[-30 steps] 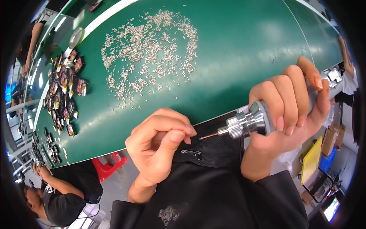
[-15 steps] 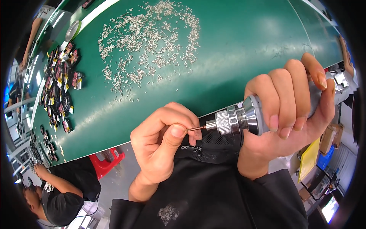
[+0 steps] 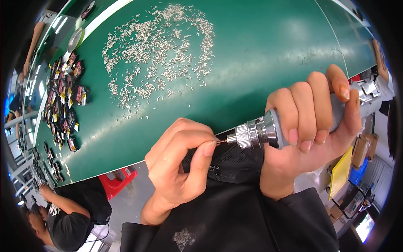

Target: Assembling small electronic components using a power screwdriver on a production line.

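Note:
My right hand (image 3: 308,122) is wrapped round the thick grey body of an electric screwdriver (image 3: 248,133), held level in front of my chest. Its silver knurled collar and thin coppery bit (image 3: 222,141) point left. At the bit's end, the thumb and forefinger of my left hand (image 3: 176,164) pinch together round the tip. Whether a small piece also sits between them is hidden. On the green table beyond both hands lie many small silvery pins or screws (image 3: 161,54), spread loosely.
Small black packaged parts (image 3: 61,101) are heaped at the table's left, near a round lidded tin (image 3: 76,40). A red stool (image 3: 117,183) stands below the table edge. A person in black (image 3: 69,222) works at lower left. Boxes and a yellow panel (image 3: 339,174) stand at right.
My left fingers have moved a little right along the bit, covering more of it. The screwdriver and right hand have shifted slightly left. The table contents appear slightly further left in view.

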Demonstrator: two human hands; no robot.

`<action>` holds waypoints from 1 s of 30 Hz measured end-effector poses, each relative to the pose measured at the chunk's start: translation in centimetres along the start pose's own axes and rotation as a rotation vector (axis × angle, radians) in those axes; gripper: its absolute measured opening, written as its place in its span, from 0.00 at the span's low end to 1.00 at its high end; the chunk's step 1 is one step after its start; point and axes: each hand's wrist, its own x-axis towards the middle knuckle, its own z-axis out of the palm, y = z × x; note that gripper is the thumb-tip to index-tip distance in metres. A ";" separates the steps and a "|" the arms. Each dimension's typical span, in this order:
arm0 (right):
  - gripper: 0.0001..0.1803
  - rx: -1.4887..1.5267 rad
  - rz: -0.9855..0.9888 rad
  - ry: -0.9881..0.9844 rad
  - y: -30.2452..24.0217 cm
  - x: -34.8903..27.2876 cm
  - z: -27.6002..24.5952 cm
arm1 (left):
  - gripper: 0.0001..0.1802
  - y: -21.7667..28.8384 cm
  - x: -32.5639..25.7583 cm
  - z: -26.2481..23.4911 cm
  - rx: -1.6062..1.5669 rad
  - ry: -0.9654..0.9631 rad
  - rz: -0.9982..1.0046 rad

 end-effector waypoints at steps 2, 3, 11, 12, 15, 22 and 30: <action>0.12 -0.005 -0.018 0.008 0.1 0.5 0.0 | 0.06 0.1 1.2 -0.5 0.069 -0.081 0.053; 0.12 -0.014 -0.035 0.015 0.0 0.7 0.0 | 0.13 -0.2 1.6 -1.0 0.164 -0.081 0.079; 0.09 -0.097 -0.120 0.341 0.0 1.1 -2.8 | 0.10 -1.8 13.3 -10.5 0.729 0.175 0.031; 0.09 -0.082 -0.115 0.367 0.0 0.9 -3.0 | 0.10 -2.8 15.7 -12.3 0.794 0.187 -0.003; 0.09 -0.049 -0.087 0.358 0.1 0.7 -3.2 | 0.14 -8.1 21.2 -18.7 1.205 0.167 0.049; 0.08 -0.019 -0.026 0.313 -0.6 0.4 -3.7 | 0.19 -13.2 25.9 -20.7 1.384 0.110 -0.160; 0.07 0.034 0.028 0.282 -0.8 1.1 -3.8 | 0.15 -10.7 25.4 -17.6 1.112 -0.077 0.195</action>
